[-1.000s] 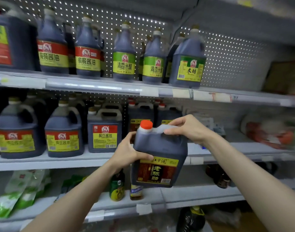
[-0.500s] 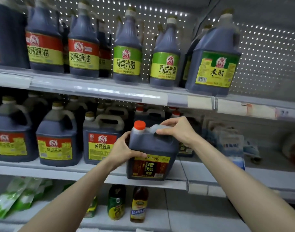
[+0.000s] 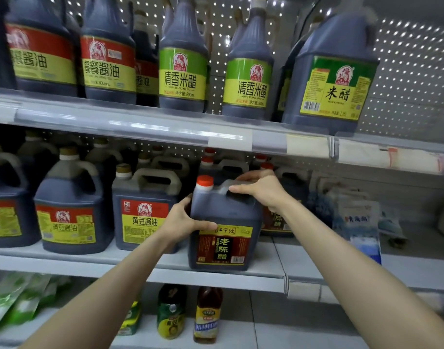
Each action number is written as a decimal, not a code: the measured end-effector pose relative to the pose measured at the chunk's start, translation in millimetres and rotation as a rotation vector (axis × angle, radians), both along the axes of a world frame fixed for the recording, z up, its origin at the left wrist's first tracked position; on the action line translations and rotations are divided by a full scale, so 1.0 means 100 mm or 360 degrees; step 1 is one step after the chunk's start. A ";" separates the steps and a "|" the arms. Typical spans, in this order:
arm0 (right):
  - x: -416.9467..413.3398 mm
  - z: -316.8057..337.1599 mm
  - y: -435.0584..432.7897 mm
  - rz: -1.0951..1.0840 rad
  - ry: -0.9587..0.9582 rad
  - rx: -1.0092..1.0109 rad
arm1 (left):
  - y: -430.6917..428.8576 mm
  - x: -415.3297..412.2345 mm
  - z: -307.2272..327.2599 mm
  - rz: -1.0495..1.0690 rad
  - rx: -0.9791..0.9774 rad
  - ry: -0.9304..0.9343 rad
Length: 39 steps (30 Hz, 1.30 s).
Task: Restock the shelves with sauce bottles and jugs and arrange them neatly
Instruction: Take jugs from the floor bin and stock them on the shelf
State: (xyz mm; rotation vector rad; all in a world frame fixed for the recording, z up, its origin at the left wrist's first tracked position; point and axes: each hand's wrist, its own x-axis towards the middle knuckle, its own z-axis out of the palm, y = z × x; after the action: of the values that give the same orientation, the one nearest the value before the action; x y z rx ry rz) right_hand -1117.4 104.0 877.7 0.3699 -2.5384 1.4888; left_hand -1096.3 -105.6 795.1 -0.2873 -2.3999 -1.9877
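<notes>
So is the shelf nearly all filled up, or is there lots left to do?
Partly done. The top-shelf bottles and the soy sauce jugs stand in rows, labels forward. In hand: the left hand grips the side and the right hand the handle of the orange-capped vinegar jug, which looks set at the front edge of the middle shelf. Left: probably pushing it back in line with its neighbours.

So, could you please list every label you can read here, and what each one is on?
"老陈醋": held jug.
"黄豆酱油": middle-shelf jug.
"清香米醋", "800mL": green-label bottle.
"米醋": top-right jug.
"餐餐酱油": red-label bottle.
"青海湖": blue-white bag.
Price strips, fine print: too blurred.
</notes>
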 end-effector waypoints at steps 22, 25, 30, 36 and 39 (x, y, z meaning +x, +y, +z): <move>0.39 -0.82 -0.01 -0.0215 -0.0126 -0.0273 | 0.07 0.17 -0.45 0.0057 -0.0101 0.0139; 0.41 -0.85 -0.02 -0.0207 -0.0116 -0.0256 | 0.05 0.16 -0.47 0.0063 -0.0112 0.0160; 0.40 -0.87 -0.01 -0.0229 -0.0103 -0.0208 | 0.07 0.14 -0.50 0.0061 -0.0109 0.0191; 0.39 -0.88 -0.03 -0.0234 -0.0095 -0.0208 | 0.04 0.10 -0.50 0.0051 -0.0106 0.0191; 0.38 -0.88 -0.03 -0.0243 -0.0084 -0.0205 | 0.04 0.09 -0.50 0.0044 -0.0119 0.0198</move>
State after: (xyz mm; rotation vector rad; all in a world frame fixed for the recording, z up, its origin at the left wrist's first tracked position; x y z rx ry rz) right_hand -1079.5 100.5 789.8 0.1166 -2.4314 1.6117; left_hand -1087.4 -101.6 745.2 -0.3655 -2.3907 -1.8140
